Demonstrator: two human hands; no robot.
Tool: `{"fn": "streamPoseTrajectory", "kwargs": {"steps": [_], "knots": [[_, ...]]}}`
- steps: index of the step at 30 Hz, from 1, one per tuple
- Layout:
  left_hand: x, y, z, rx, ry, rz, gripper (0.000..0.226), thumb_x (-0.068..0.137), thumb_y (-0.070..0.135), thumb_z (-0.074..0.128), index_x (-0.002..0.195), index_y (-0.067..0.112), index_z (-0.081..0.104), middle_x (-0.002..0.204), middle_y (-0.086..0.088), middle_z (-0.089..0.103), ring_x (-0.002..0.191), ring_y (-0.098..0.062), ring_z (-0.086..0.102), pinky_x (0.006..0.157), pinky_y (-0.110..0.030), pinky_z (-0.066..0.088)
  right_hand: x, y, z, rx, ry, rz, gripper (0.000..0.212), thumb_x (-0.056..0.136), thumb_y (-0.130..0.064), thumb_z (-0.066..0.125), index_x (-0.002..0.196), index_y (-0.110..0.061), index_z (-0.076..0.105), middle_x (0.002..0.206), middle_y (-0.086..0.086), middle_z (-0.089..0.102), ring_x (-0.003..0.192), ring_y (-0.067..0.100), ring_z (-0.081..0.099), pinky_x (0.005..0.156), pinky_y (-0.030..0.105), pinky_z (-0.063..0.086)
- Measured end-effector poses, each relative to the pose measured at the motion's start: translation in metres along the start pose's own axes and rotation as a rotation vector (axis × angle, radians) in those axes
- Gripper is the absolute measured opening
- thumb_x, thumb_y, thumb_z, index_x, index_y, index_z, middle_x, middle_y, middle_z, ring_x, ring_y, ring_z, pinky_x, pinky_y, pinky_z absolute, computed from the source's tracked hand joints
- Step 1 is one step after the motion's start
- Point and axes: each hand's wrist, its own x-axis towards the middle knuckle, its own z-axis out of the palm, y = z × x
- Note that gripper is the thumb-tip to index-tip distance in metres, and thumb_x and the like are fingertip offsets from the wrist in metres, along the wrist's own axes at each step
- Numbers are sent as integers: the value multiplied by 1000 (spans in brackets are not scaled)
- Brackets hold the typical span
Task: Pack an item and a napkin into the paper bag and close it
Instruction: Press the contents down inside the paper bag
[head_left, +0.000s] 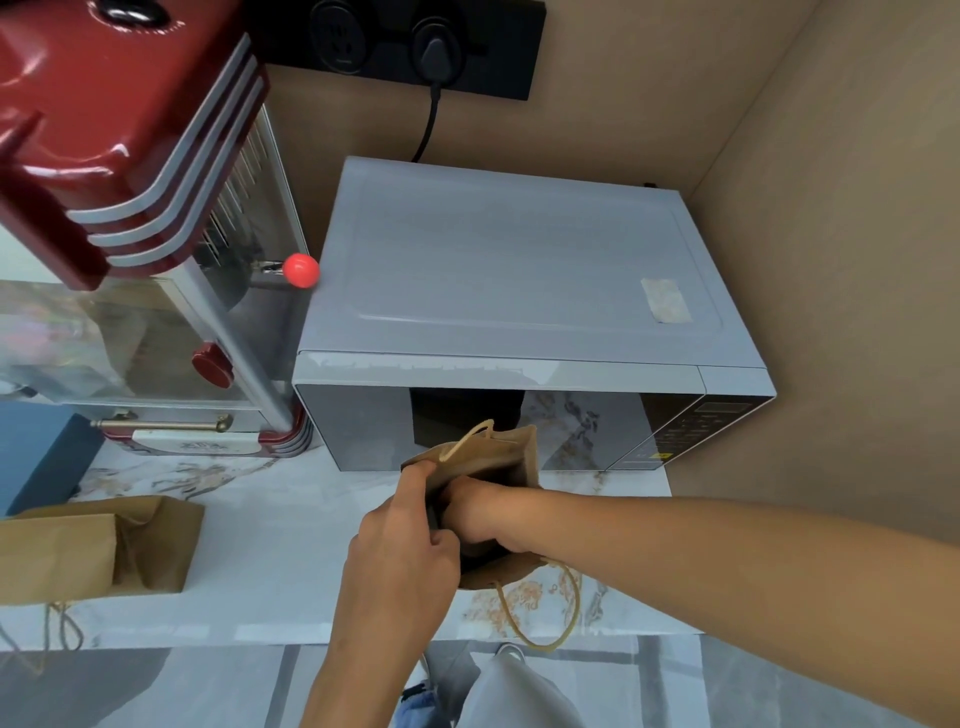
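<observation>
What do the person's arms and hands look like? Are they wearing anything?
Both are bare. The left hand and right hand have no gloves, and I see no rings, watch or bracelet. No sleeves show on either forearm as far as the picture reaches. The fingers look slim with short nails. Part of the right hand is hidden inside the bag.

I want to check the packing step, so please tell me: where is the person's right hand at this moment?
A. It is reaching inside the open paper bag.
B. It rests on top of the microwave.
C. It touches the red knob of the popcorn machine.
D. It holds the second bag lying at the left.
A: the right hand is down in the mouth of the open paper bag, while the left hand holds the bag's near edge.
</observation>
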Motion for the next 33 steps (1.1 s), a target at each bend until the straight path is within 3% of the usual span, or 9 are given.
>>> {"fn": "streamPoseTrajectory", "kwargs": {"steps": [6, 10, 14, 18, 22, 24, 26, 29, 33], "knots": [[0, -4, 1, -2, 6, 10, 52, 82, 8, 55, 128, 30, 43, 71, 16, 49, 64, -8, 51, 52, -20, 41, 0, 1, 3, 136, -84, -44, 33, 96, -10, 45, 127, -16, 57, 128, 15, 59, 118, 33, 55, 107, 46, 42], [-1, -6, 0, 8, 15, 1, 49, 82, 11, 53, 125, 32, 40, 74, 11, 50, 67, -10, 52, 60, -28, 48, -6, -1, 2, -268, -89, -127, 29, 97, -15, 47, 122, -8, 60, 120, 15, 64, 111, 31, 60, 102, 41, 46], [-1, -6, 1, 17, 29, 3, 53, 82, 12, 53, 129, 31, 39, 74, 9, 47, 66, -10, 48, 62, -29, 44, -10, -6, 3, -528, -172, -110, 39, 99, -18, 44, 135, -3, 49, 135, 19, 54, 124, 33, 51, 107, 41, 39], [-2, -6, 2, -3, 48, -3, 53, 82, 10, 53, 130, 28, 41, 74, 9, 47, 64, -9, 47, 62, -27, 43, -11, -10, 8, -571, -165, -146, 44, 99, -15, 46, 142, -5, 40, 146, 19, 44, 134, 34, 40, 114, 44, 29], [-3, -7, 1, -20, 42, -15, 52, 82, 9, 52, 129, 27, 40, 77, 5, 50, 68, -11, 50, 62, -29, 45, -23, -14, 3, -443, -88, -130, 42, 98, -15, 48, 138, -4, 46, 142, 19, 50, 129, 36, 46, 105, 43, 37], [-3, -7, 1, -18, 41, -15, 52, 82, 9, 52, 129, 27, 41, 77, 4, 51, 66, -12, 50, 61, -27, 43, -26, -14, 1, -425, -56, -121, 39, 97, -13, 48, 134, -2, 50, 135, 21, 56, 119, 37, 55, 97, 42, 43], [-3, -7, 1, -18, 39, -14, 52, 82, 9, 53, 129, 27, 41, 75, 6, 51, 64, -10, 50, 59, -25, 41, -24, -14, 2, -410, -85, -51, 37, 97, -13, 48, 132, -3, 52, 113, 20, 63, 84, 33, 59, 77, 39, 50], [-2, -9, -1, -10, 20, -7, 52, 81, 8, 53, 128, 27, 41, 75, 7, 53, 67, -12, 54, 56, -26, 44, -14, -14, -1, -374, -220, 183, 37, 96, -10, 48, 132, -2, 49, 78, 14, 53, 50, 17, 42, 42, 22, 38], [-1, -9, -3, 20, -16, 16, 52, 81, 8, 53, 127, 29, 42, 84, 0, 58, 71, -20, 59, 60, -35, 52, -26, -21, -26, -579, -309, 270, 28, 97, -2, 46, 123, 5, 54, 89, 15, 65, 31, 10, 50, 30, 14, 35]]}}
